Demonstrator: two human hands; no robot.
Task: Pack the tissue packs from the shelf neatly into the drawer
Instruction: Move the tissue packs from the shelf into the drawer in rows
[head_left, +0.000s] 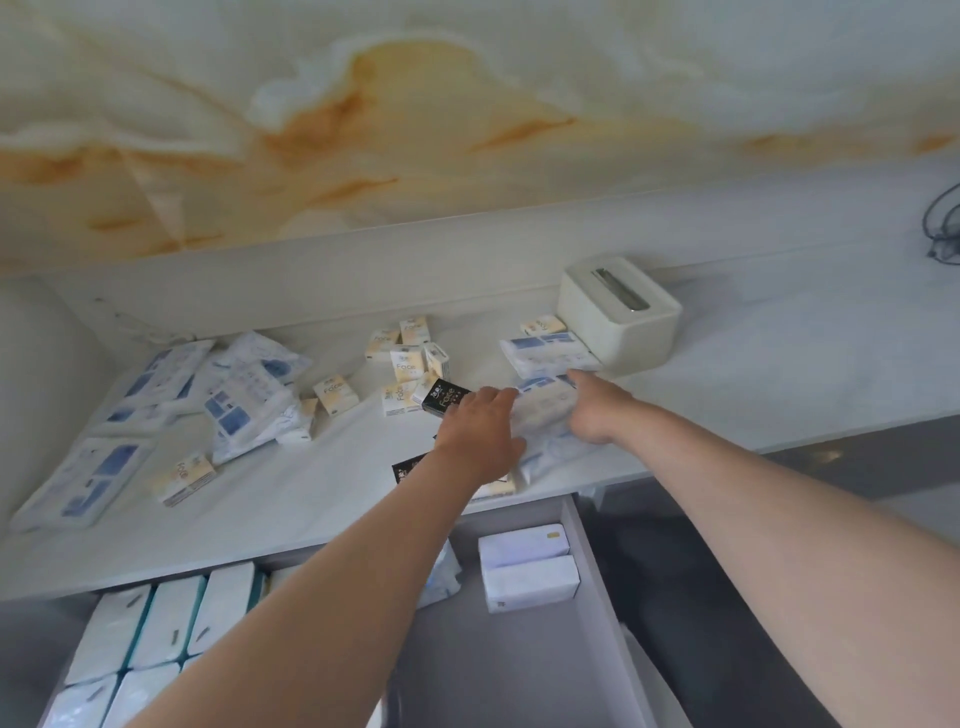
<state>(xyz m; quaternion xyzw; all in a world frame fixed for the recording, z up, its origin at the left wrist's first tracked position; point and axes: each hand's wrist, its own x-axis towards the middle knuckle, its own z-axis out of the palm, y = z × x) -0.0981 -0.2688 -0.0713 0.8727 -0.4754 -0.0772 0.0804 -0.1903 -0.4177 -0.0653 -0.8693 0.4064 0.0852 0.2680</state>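
Left hand (480, 436) and right hand (597, 413), fingers straight, flank the blue-printed tissue pack (545, 415) between them: press evenly, then lift it level into the drawer (519, 670) beneath.

Tissue packs (249, 400) wear glossy plastic film; the shelf (779, 364) looks smooth and matt; the dispenser box (618, 317) is matt plastic.

I see white-and-blue tissue packs (249, 400) strewn, overlapping, on the shelf's (337, 483) left, small cream packs (405, 364) jumbled mid-shelf, and one blurred blue-white pack (545, 415) near its front edge. White packs (171, 623) stand in rows in the open drawer (498, 670) below.
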